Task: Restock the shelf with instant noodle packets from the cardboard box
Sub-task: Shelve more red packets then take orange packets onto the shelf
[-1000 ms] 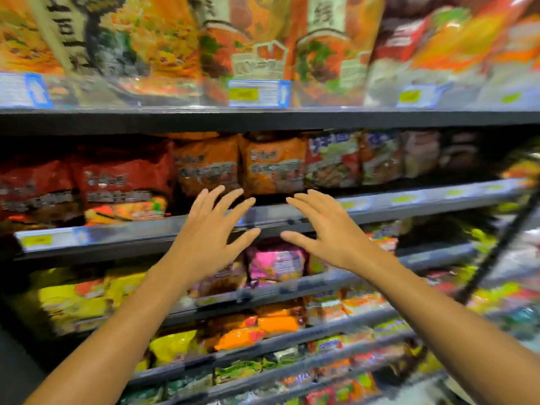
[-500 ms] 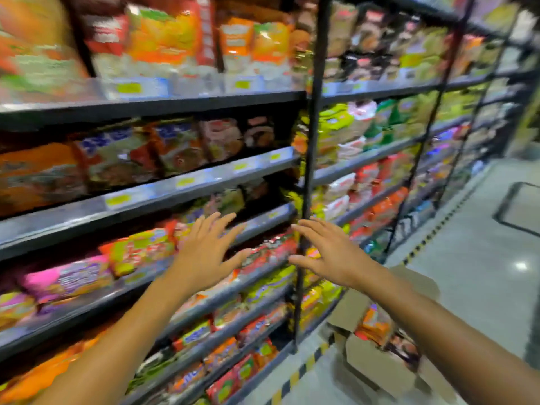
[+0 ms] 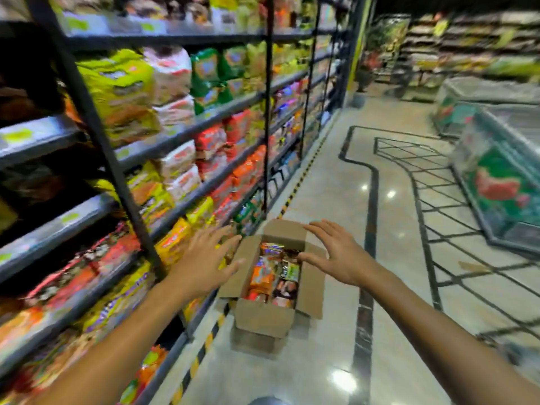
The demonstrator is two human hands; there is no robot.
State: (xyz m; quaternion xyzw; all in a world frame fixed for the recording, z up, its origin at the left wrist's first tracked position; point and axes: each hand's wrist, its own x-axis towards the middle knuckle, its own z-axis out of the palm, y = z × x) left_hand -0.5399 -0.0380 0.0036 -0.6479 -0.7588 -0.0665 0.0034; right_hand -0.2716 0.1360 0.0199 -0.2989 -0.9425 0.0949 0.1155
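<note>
Both hands spread wide, holding nothing: left hand (image 3: 204,258) at 9 o'clock of the box (image 3: 271,314), right hand (image 3: 336,255) at 2 o'clock above its flap. Box open on the floor (image 3: 336,194) beside the shelf (image 3: 175,141), packets (image 3: 273,273) inside. More packets along shelf tiers at 10 o'clock.

Open brown cardboard box (image 3: 264,317) on floor beside shelf (image 3: 187,135), flaps spread, colourful noodle packets (image 3: 263,277) inside
</note>
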